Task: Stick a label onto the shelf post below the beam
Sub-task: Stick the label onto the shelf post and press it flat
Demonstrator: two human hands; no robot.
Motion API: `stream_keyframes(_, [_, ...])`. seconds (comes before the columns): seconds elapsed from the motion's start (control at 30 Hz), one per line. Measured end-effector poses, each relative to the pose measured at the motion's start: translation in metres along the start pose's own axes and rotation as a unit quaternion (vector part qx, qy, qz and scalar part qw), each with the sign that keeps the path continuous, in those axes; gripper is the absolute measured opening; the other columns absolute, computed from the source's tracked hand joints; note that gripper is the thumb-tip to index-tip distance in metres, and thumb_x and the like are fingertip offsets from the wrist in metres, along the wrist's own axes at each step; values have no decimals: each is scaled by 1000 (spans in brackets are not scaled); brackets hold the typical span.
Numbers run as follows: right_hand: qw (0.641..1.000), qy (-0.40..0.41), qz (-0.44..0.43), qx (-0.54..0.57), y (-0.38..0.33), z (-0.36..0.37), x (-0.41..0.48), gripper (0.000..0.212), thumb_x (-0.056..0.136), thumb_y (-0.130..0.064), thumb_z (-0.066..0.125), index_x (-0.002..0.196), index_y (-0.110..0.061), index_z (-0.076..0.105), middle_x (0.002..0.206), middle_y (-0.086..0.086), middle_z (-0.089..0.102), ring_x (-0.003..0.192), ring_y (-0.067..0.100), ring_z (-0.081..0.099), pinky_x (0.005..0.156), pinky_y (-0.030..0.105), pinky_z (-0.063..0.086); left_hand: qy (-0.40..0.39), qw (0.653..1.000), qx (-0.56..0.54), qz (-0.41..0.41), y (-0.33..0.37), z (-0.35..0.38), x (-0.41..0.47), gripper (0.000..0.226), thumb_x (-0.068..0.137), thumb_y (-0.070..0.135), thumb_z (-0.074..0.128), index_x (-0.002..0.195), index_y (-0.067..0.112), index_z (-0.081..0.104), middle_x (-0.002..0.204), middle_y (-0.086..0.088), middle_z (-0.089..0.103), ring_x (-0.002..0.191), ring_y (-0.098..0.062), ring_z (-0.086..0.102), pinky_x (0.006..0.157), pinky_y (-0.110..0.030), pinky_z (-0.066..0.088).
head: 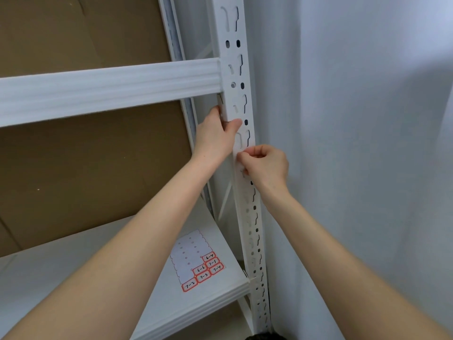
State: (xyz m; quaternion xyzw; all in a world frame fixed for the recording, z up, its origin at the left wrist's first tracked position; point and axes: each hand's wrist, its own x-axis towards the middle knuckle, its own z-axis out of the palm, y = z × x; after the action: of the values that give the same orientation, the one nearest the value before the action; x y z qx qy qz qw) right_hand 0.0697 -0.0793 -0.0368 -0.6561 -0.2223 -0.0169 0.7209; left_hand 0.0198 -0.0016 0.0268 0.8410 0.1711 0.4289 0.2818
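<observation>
Brown cardboard (73, 168) lines the rack's back. Sheet of red-bordered stickers (196, 261) lies flat on lower shelf board (73, 278). Pale curtain (355, 119) hangs right.

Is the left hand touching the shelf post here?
Touching. In the head view the left hand grips the post just below the beam, with its thumb lying across the post's front face.

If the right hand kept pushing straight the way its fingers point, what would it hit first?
Almost certainly the post: the right hand has its fingertips already at the post's front face, below the beam. Whether they touch it yet is hard to tell.
</observation>
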Motion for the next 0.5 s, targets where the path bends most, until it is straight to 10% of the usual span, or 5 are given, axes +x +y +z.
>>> stream_keyframes(0.5, [1000,18,-7,-25,-2,3,-4,10,74,-15,63,70,-24,64,67,-2,68,69,17,67,75,38,57,-9,1000,-13,-9,2,-2,-5,34,93,28,55,124,13,53,106,0,65,103,-19,61,91,-33,48])
